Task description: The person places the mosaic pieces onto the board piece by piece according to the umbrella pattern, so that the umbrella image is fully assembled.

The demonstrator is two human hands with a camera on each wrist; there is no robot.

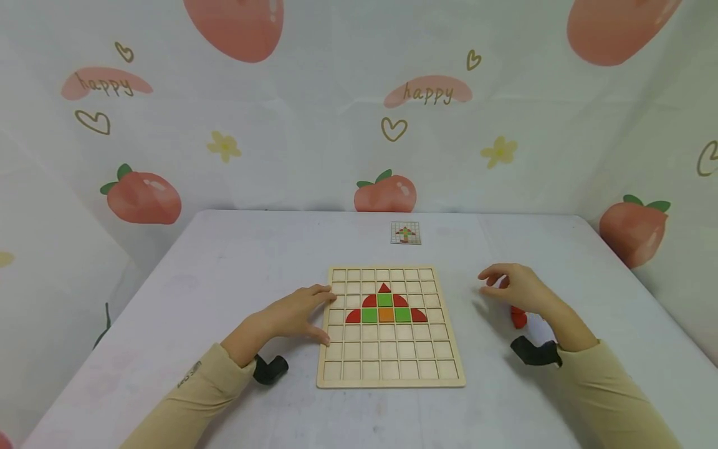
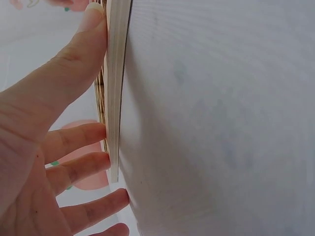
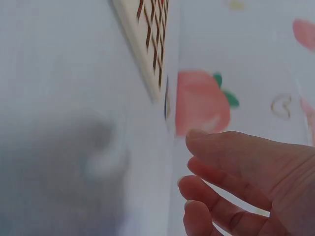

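Observation:
A wooden grid board (image 1: 370, 371) lies on the table with flat coloured pieces set in its cells. A red triangle (image 1: 384, 288) tops the pattern, above a green square (image 1: 384, 300) flanked by red quarter-circles. Below runs a row with an orange square (image 1: 386, 315) between green squares, a red quarter-circle at each end. My left hand (image 1: 291, 313) touches the board's left edge, thumb and fingers spread along its side (image 2: 114, 98). To the right of the board, my right hand (image 1: 521, 288) hovers with loosely bent fingers and nothing between them. Red pieces (image 1: 518, 317) lie beneath it, partly hidden.
A small pattern card (image 1: 406, 232) with a similar coloured figure lies near the back of the table (image 1: 269, 249). A printed curtain (image 1: 314, 125) hangs behind. Black straps (image 1: 270, 370) stick out at both wrists.

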